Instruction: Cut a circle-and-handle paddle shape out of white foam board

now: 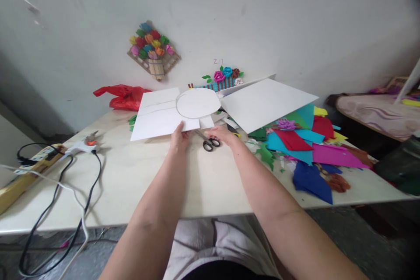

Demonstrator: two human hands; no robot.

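Left fingers (179,128) pinch the flat white card (154,116), its drawn lines uncut; the round white card piece (198,103) on top looks cut out (done, I think). Right fingers (214,131), by black-handled metal scissors (204,138): can't tell if they grip.

Our tally across one table (131,183)

We count one left hand (179,139) and one right hand (223,134), one pair of scissors (205,140), one white disc (198,103), one line-marked sheet (157,118) and at least one large blank sheet (269,104). We find one glue gun (83,146), one power strip (41,158), one red bag (126,98), one loose purple flower (286,124) and two flower decorations (154,50). The coloured papers (337,155) overlap too much for us to count.
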